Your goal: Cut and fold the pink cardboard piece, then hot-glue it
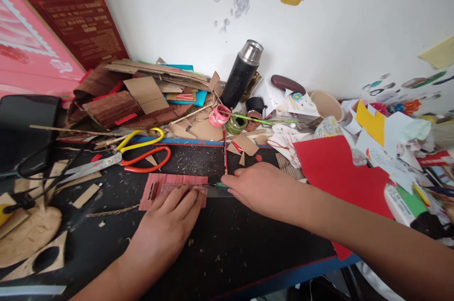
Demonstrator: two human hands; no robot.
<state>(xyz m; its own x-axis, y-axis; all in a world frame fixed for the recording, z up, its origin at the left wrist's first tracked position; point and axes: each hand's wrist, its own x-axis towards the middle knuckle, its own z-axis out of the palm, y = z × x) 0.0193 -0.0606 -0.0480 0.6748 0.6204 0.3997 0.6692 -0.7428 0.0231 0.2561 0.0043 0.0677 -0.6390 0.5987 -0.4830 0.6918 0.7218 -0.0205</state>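
A small piece of pink corrugated cardboard [144, 201] with a narrow slot near its left end lies on the black tabletop. My left hand [170, 218] rests on it, fingers flat, pressing a clear strip like a ruler [218, 193] against it. The strip sticks out past the card's right edge. To the right, my right hand [260, 192] is closed around a slim green-handled tool [220, 185], perhaps a craft knife. The tool's thin dark end points left to the card's edge; most of its handle is hidden in my fist. A red paintbrush [225, 152] lies just beyond my right fingertips.
Scissors [118, 155] with yellow and red handles lie to the left, near cardboard scraps [87, 195] and a dark tablet [26, 131]. Behind stand open paint jars [237, 124] and a black thermos [241, 76]. Red paper [340, 173] overhangs the right front edge.
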